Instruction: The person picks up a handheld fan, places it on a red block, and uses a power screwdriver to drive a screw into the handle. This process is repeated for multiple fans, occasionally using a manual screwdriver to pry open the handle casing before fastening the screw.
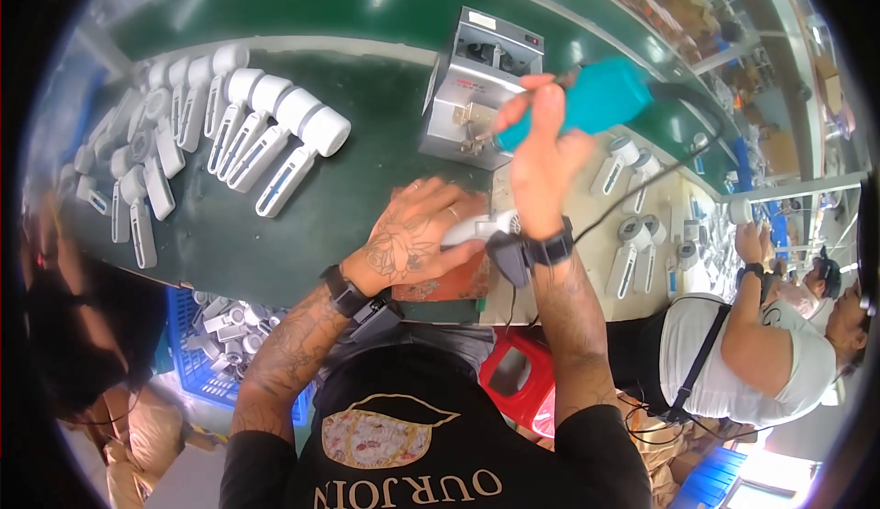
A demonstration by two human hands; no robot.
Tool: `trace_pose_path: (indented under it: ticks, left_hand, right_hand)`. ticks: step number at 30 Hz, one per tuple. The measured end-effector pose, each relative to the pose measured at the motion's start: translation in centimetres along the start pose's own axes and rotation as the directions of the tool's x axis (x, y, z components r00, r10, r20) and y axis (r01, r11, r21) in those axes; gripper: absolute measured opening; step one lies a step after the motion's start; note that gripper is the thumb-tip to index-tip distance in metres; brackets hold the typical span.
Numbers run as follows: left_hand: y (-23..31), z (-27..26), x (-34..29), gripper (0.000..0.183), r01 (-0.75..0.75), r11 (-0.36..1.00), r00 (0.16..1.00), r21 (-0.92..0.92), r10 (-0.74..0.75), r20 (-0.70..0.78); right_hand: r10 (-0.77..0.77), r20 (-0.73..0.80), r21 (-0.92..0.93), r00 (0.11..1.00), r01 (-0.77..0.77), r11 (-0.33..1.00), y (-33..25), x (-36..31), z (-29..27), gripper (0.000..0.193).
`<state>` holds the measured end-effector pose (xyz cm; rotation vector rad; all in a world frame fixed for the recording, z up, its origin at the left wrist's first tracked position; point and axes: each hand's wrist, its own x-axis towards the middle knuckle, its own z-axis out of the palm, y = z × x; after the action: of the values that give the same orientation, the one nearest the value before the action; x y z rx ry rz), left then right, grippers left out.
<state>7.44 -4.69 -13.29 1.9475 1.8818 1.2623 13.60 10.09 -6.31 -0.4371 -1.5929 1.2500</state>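
My right hand [543, 156] is wrapped round a teal corded electric screwdriver [605, 98], raised with its front end toward a grey metal screw feeder [475, 87]. Its tip is hidden behind my fingers. Low over the work spot, my left hand [414, 237] grips a white plastic housing [475, 228] with a rounded, slotted end. The fingers and my right wrist cover much of this part, and a reddish-brown mat [438, 291] lies beneath it.
Several white long-handled devices [316, 126] stand in rows at left; more [632, 234] lie on the right. A blue crate [188, 362] holds white parts below the bench. The screwdriver's cable [642, 188] loops at right. Co-workers [724, 353] sit on both sides; a red stool [536, 362] is below.
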Motion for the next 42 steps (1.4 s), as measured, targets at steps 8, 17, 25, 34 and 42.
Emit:
trace_pose_path:
  ticks: [8, 17, 25, 34, 42]
  left_hand:
    - [0.5, -0.4, -0.1, 0.044, -0.005, 1.0, 0.999, 0.019, 0.004, 0.036]
    - [0.0, -0.1, 0.2, 0.038, -0.003, 1.0, 0.998, 0.03, 0.002, 0.06]
    - [0.2, -0.3, 0.1, 0.039, 0.001, 1.0, 0.996, 0.01, -0.002, 0.089]
    - [0.5, 0.0, 0.0, 0.038, 0.027, 0.999, 0.995, 0.018, -0.029, 0.097]
    - [-0.2, -0.3, 0.7, 0.04, -0.044, 0.998, 0.991, 0.04, 0.039, 0.127]
  right_hand:
    - [-0.017, 0.048, 0.074, 0.999, 0.014, 0.997, 2.2, 0.6, 0.7, 0.028]
    - [0.13, 0.107, 0.149, 0.986, -0.145, 0.978, -3.1, -5.0, -3.8, 0.049]
    - [0.183, 0.136, 0.048, 0.974, -0.191, 0.98, -3.3, -7.8, -5.6, 0.056]
    - [0.136, 0.205, 0.083, 0.969, -0.156, 0.984, -2.0, -8.4, -5.8, 0.044]
    - [0.131, 0.189, 0.092, 0.973, -0.15, 0.984, -1.5, -8.2, -5.2, 0.037]
